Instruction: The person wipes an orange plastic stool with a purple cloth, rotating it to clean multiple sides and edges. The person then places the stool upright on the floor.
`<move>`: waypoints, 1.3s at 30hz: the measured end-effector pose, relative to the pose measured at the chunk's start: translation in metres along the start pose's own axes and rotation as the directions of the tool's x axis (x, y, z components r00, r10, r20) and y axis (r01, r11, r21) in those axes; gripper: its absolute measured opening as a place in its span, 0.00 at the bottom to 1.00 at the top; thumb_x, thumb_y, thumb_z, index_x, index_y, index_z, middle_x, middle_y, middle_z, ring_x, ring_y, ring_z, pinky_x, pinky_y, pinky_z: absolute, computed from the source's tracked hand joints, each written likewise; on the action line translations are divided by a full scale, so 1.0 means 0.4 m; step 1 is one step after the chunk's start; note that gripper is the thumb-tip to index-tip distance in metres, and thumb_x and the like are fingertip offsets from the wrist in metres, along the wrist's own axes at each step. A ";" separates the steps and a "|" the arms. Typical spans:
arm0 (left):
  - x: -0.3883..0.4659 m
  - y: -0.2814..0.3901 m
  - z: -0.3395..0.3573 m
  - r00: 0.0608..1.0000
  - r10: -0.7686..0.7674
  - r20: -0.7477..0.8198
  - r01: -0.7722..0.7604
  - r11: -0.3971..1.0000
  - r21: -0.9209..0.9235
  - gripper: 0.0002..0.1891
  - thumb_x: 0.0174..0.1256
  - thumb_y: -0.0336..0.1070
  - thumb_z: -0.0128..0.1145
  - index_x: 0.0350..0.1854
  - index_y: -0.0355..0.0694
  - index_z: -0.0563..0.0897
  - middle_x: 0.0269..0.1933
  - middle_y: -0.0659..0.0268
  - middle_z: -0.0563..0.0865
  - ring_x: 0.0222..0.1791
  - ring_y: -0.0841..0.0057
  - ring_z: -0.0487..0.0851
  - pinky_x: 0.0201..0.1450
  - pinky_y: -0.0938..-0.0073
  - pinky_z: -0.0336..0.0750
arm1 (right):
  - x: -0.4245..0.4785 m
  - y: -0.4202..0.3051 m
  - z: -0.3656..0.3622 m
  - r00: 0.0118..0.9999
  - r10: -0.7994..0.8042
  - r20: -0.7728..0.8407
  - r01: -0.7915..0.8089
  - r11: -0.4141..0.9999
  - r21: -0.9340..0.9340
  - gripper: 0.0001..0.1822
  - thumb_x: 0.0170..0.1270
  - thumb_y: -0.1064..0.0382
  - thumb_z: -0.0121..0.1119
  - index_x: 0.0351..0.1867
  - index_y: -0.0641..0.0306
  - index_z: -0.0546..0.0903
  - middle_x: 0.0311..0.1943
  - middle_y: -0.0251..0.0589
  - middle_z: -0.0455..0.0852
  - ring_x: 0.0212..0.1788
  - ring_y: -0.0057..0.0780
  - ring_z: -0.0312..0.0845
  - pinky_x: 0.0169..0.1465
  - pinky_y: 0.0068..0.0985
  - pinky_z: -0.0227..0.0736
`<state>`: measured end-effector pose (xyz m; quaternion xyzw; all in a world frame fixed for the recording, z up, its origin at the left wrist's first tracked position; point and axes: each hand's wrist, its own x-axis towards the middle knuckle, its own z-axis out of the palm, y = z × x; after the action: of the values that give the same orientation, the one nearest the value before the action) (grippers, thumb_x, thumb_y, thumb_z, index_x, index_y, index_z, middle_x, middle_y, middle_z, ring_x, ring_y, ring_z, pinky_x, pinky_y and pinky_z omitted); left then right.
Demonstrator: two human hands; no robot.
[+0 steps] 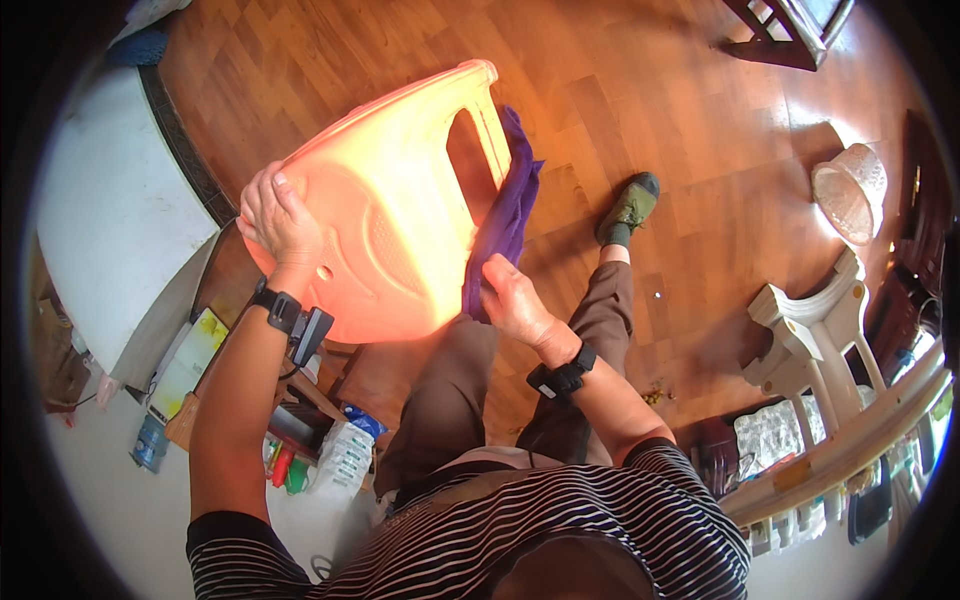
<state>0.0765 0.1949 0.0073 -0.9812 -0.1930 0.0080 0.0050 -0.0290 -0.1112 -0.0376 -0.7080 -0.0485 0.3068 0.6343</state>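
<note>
A salmon-orange plastic stool is tilted in front of me, its side lit very brightly by the sun. A long slot-like opening shows in that side. My left hand grips the stool's left edge, with the fingers curled over it. My right hand is closed on a purple cloth. The cloth lies bunched along the stool's right edge, touching it. Where the stool meets the floor is hidden.
A white-topped piece of furniture stands at left over the wooden floor. At right are a whitish wastebasket and cream carved furniture. A dark-framed furniture piece stands at upper right. A packaged bundle lies at lower left.
</note>
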 end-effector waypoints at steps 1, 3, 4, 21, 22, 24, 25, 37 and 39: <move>0.003 -0.005 0.004 1.000 0.001 0.000 -0.001 1.000 -0.015 0.24 0.78 0.53 0.33 0.59 0.49 0.79 0.63 0.70 0.78 0.70 0.68 0.66 0.71 0.47 0.47 | 0.005 0.006 -0.003 1.000 -0.010 0.006 0.010 1.000 0.004 0.08 0.54 0.76 0.59 0.33 0.68 0.72 0.35 0.50 0.73 0.40 0.54 0.75 0.42 0.38 0.72; 0.012 -0.016 0.007 1.000 0.006 0.004 -0.006 0.999 -0.045 0.25 0.78 0.53 0.32 0.59 0.48 0.80 0.63 0.68 0.78 0.69 0.67 0.66 0.71 0.49 0.48 | 0.017 0.022 -0.008 0.999 -0.024 0.024 0.023 0.999 0.042 0.09 0.54 0.75 0.60 0.35 0.69 0.73 0.36 0.51 0.74 0.41 0.54 0.75 0.44 0.38 0.73; 0.009 -0.010 -0.001 1.000 0.006 -0.011 -0.006 0.999 -0.035 0.25 0.78 0.53 0.31 0.58 0.47 0.80 0.62 0.65 0.79 0.68 0.65 0.68 0.71 0.54 0.51 | 0.025 0.031 -0.010 0.999 -0.030 0.036 0.027 0.997 0.077 0.10 0.53 0.75 0.60 0.36 0.69 0.73 0.37 0.51 0.74 0.42 0.55 0.76 0.45 0.38 0.73; 0.012 -0.023 -0.003 0.996 0.080 -0.033 -0.081 0.995 -0.056 0.25 0.78 0.47 0.31 0.54 0.38 0.81 0.57 0.57 0.82 0.62 0.59 0.74 0.67 0.58 0.61 | 0.386 0.082 -0.041 0.976 -0.099 -0.195 0.113 0.992 0.061 0.08 0.60 0.68 0.58 0.38 0.72 0.78 0.39 0.62 0.81 0.45 0.61 0.77 0.50 0.44 0.74; 0.014 -0.011 -0.005 0.997 0.073 -0.028 -0.074 0.996 -0.057 0.25 0.78 0.47 0.31 0.54 0.38 0.81 0.57 0.57 0.82 0.62 0.59 0.74 0.67 0.58 0.61 | 0.380 0.093 -0.044 0.981 -0.117 -0.153 0.125 0.991 0.041 0.08 0.61 0.68 0.57 0.37 0.72 0.78 0.38 0.62 0.81 0.44 0.61 0.78 0.49 0.45 0.74; 0.015 -0.010 -0.007 0.996 0.080 -0.030 -0.081 0.996 -0.035 0.25 0.78 0.47 0.31 0.55 0.40 0.81 0.57 0.59 0.82 0.62 0.60 0.74 0.68 0.58 0.59 | 0.349 0.106 -0.044 0.991 -0.111 -0.075 0.112 0.994 0.011 0.07 0.62 0.67 0.55 0.35 0.71 0.77 0.37 0.61 0.81 0.43 0.62 0.78 0.47 0.46 0.74; 0.013 -0.017 -0.009 0.997 0.074 -0.023 -0.075 0.997 -0.025 0.25 0.78 0.47 0.31 0.55 0.40 0.81 0.58 0.59 0.81 0.63 0.61 0.73 0.68 0.58 0.59 | 0.317 0.111 -0.034 0.995 -0.088 -0.041 0.088 0.996 0.001 0.07 0.63 0.66 0.54 0.33 0.71 0.77 0.36 0.61 0.81 0.42 0.62 0.78 0.46 0.46 0.74; -0.004 -0.012 -0.018 0.995 0.096 0.002 -0.096 0.994 -0.050 0.25 0.78 0.47 0.31 0.57 0.40 0.80 0.59 0.60 0.80 0.64 0.61 0.72 0.69 0.59 0.57 | 0.265 0.127 -0.040 0.976 -0.216 0.025 0.216 0.976 0.006 0.04 0.57 0.75 0.55 0.32 0.69 0.72 0.33 0.57 0.76 0.38 0.61 0.76 0.40 0.46 0.73; -0.002 -0.015 -0.018 0.996 0.089 0.012 -0.088 0.995 -0.055 0.25 0.78 0.48 0.31 0.57 0.39 0.80 0.59 0.60 0.80 0.64 0.61 0.71 0.70 0.59 0.56 | 0.313 0.106 -0.032 0.986 -0.161 -0.049 0.163 0.986 0.021 0.04 0.58 0.74 0.55 0.32 0.71 0.72 0.34 0.62 0.77 0.40 0.63 0.75 0.43 0.45 0.73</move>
<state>0.0737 0.2003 0.0145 -0.9884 -0.1495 0.0097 -0.0236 0.0645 -0.0730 -0.1236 -0.7008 -0.0872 0.2381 0.6667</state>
